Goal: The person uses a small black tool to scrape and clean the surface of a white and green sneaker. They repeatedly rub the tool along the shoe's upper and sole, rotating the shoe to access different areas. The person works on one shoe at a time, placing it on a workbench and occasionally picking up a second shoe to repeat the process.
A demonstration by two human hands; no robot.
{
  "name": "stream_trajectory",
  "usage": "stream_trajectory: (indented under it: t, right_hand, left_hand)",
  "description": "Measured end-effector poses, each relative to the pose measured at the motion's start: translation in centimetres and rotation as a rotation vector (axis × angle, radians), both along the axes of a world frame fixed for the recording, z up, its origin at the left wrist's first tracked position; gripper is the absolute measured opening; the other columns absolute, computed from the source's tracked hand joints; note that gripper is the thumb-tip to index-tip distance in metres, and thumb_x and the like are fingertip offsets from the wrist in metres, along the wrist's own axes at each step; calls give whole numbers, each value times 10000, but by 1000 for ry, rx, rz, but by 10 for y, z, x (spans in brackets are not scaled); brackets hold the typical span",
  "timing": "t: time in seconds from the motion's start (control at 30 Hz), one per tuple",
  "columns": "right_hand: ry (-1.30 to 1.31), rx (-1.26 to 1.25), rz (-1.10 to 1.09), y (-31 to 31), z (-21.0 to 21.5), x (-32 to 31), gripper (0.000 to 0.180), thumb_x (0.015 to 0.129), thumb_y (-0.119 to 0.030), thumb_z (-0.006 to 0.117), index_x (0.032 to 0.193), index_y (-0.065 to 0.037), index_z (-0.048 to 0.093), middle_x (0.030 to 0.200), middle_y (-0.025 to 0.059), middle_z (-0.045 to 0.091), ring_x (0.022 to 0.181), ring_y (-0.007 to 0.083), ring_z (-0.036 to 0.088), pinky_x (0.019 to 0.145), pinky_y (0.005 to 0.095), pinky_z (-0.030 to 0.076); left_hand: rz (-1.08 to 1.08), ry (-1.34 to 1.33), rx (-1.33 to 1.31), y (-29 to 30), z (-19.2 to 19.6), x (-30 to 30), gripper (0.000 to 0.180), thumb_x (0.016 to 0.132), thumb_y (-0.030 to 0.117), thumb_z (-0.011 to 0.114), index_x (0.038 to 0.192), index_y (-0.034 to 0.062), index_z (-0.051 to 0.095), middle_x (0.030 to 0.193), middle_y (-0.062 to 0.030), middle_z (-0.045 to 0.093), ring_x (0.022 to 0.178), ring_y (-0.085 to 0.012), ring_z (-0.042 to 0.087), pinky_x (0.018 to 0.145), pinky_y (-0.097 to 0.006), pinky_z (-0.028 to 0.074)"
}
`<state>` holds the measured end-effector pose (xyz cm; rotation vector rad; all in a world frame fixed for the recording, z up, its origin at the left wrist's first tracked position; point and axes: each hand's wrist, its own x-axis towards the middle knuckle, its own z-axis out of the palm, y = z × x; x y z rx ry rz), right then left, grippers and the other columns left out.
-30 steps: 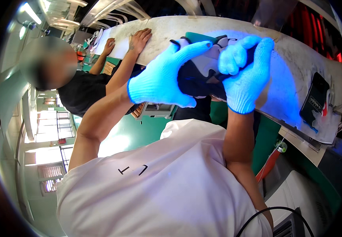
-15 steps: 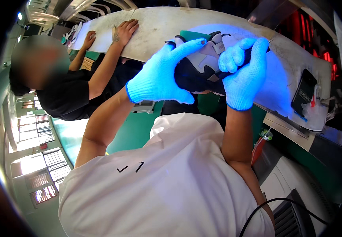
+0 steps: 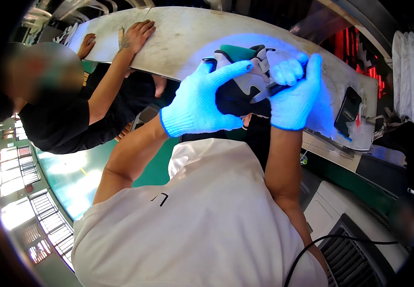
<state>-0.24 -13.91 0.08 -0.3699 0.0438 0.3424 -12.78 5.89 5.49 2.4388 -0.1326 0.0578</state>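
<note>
In front of me is a dark and grey shoe upper (image 3: 233, 99) with a green lining (image 3: 238, 52), over the near edge of the table. My left hand (image 3: 199, 98), in a knit glove glowing blue, grips the shoe from its left side, index finger along the top and thumb below. A small dark spot shows near that index fingertip. My right hand (image 3: 295, 93), gloved alike, is closed round a dark-handled tool (image 3: 277, 89). Its grey pointed tip is at the right side of the shoe; whether it touches is hard to tell.
The long pale table (image 3: 178, 36) carries a blue-lit patch round my hands. A black phone-like device (image 3: 348, 111) lies to the right beside clear plastic. At left, a person in black rests a hand (image 3: 137, 37) on the table. A black cable (image 3: 340, 237) crosses at lower right.
The view has shifted slightly. The tool in my right hand now shows its grey pointed tip against the shoe's side. My left hand keeps its hold.
</note>
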Motion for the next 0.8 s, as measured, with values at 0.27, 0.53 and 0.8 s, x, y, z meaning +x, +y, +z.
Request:
stream_trajectory:
  t: [0.27,0.53,0.8]
  right_hand:
    - [-128,-840,-184,19,16,29,224,1050,-225,777,955,-80,635,680,-11,551,513,108,534,466,306,412]
    - [32,-906,-48,-99,-66,75,183,1080,-271,769,1041,-117,679,707,-40,507,533,85,464,476,280,371]
    - [-1,-1054,-111,-121,-79,35,204,1040,-198,759,1173,-54,703,706,7,609,561,128,583,508,305,458]
  left_hand:
    - [51,77,-115,14,-9,13,1076,612,268,1043,1600,175,628,1367,-217,634,1281,-407,648,1141,-481,527]
    - [-85,191,-68,79,-32,55,1021,674,315,1013,1613,193,633,1623,-275,512,1477,-431,568,1229,-471,470]
    - [-506,106,348,-49,-26,118,708,713,274,936,1358,66,731,1306,-235,722,1182,-453,706,920,-524,591]
